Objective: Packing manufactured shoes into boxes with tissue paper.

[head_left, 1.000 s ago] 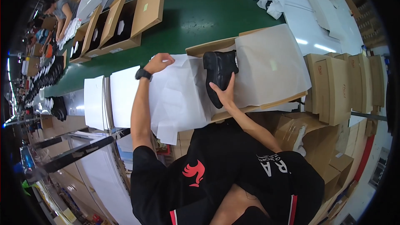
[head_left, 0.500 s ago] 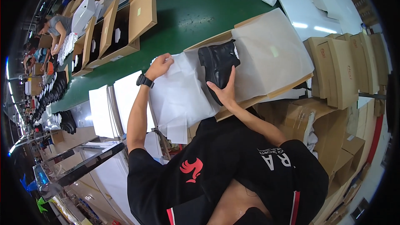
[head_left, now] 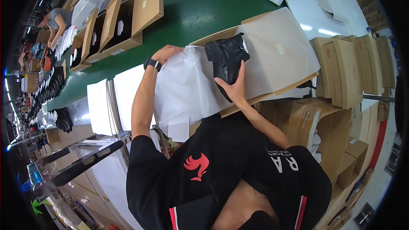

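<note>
A black boot (head_left: 226,58) lies on white tissue paper (head_left: 191,89) inside an open cardboard shoe box (head_left: 294,86) at the edge of a green conveyor belt (head_left: 200,8). My right hand (head_left: 234,87) presses against the boot's near side, fingers up along it. My left hand (head_left: 167,53), with a black watch on the wrist, pinches the far edge of the tissue paper and lifts it. The box's white-lined lid (head_left: 277,51) stands open to the right.
Several open cardboard boxes (head_left: 123,21) stand on the belt at the far left, where another person (head_left: 53,21) works. Stacks of white paper sheets (head_left: 115,98) lie at my left. Closed brown boxes (head_left: 349,68) are stacked at the right, cartons (head_left: 319,123) below them.
My left hand has drawn the tissue paper's edge further toward the boot. The right hand stays against the boot. The view has shifted slightly.
</note>
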### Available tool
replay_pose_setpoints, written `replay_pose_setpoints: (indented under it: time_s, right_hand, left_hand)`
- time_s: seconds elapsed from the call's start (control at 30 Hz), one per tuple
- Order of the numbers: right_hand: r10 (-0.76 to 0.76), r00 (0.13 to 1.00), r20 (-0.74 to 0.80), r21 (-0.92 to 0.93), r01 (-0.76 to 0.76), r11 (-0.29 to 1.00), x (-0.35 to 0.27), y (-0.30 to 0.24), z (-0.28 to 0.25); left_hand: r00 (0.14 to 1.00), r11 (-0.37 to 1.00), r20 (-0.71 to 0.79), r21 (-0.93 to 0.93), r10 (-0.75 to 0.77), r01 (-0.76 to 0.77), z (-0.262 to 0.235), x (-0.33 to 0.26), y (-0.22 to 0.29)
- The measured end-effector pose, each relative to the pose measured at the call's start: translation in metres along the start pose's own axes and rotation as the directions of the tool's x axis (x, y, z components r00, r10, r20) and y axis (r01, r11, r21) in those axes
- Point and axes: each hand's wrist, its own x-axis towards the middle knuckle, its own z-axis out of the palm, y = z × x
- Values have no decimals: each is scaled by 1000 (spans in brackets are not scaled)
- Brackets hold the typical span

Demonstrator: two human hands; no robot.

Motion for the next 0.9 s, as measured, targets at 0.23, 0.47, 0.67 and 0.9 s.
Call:
replay_pose_setpoints:
  time_s: [0.23,0.47,0.67,0.9]
  right_hand:
    - [-11,999,37,-52,13,999,-5,6,1]
    - [14,999,35,-107,-10,994,8,27,13]
    - [53,995,80,-77,-47,996,14,48,40]
    - [-10,946,323,-197,78,977,14,68,42]
  left_hand:
    - [363,501,-382,799,850,-332,30,-27,-7]
    - [583,447,-108,756,805,-477,186,-126,-47]
    - [693,545,-159,747,703,-381,198,-140,-61]
    - [707,581,-146,694,692,-425,180,-141,-55]
